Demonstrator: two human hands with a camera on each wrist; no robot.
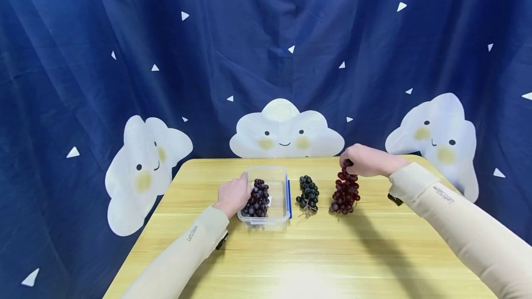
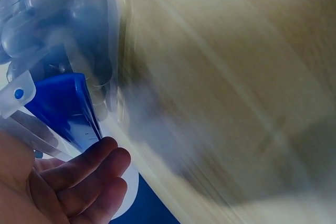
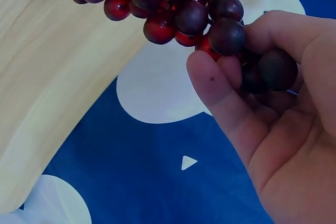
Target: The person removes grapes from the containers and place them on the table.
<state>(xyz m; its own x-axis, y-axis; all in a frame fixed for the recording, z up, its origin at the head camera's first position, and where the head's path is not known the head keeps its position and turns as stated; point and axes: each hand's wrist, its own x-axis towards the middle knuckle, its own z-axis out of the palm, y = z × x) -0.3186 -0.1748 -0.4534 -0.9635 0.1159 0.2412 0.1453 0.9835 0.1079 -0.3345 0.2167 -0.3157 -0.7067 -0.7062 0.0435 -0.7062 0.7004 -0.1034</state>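
My right hand (image 1: 367, 160) pinches the top end of a bunch of dark red grapes (image 1: 345, 193), which hangs down to the table. Thumb and fingers close around the upper grapes (image 3: 191, 18) in the right wrist view. At the left side of a clear plastic container (image 1: 277, 197), my left hand (image 1: 233, 195) holds the wall, fingertips at its blue latch (image 2: 65, 106) in the left wrist view. Inside the container lies a bunch of purple grapes (image 1: 259, 200). Between the container and the red bunch, a bunch of black grapes (image 1: 308, 193) lies on the table.
Everything stands on a light wooden table (image 1: 257, 262). A second blue latch (image 1: 289, 199) hangs open along the container's right side. Behind the table's far edge hangs a dark blue curtain (image 1: 249, 50) with white clouds and triangles.
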